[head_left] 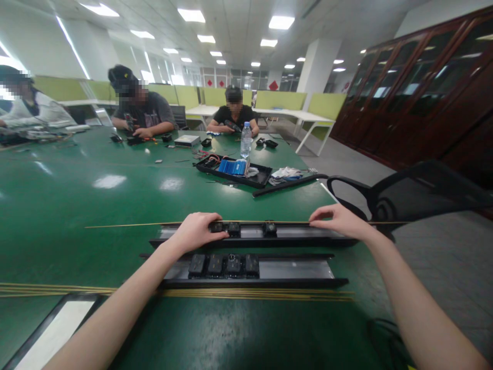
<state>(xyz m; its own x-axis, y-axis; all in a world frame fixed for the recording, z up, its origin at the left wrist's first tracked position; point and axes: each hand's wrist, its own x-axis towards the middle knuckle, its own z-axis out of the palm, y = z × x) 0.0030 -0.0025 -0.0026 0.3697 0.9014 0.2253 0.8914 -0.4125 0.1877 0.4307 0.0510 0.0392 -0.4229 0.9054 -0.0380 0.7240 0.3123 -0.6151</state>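
Observation:
A long thin brass-coloured rod (123, 225) lies along the back edge of the far black channel (308, 240), which has a grey inner face. My left hand (198, 231) is closed around a small black block (216, 226) in that channel, fingertips at the rod and thumb in front. Two more black blocks, one beside it (233, 229) and one farther right (269, 229), sit in the same channel. My right hand (342, 221) pinches the rod near the channel's right part. Closer to me, a second channel (296, 268) holds several black blocks (214, 264) in a row.
Several brass rods (250, 294) lie on the green table (77, 195) in front of the near channel. Farther off are a black tray (262, 177) with a blue part, a water bottle (245, 141), cloths (285, 175) and a black strip (285, 186). Three people sit beyond; a chair (423, 192) stands right.

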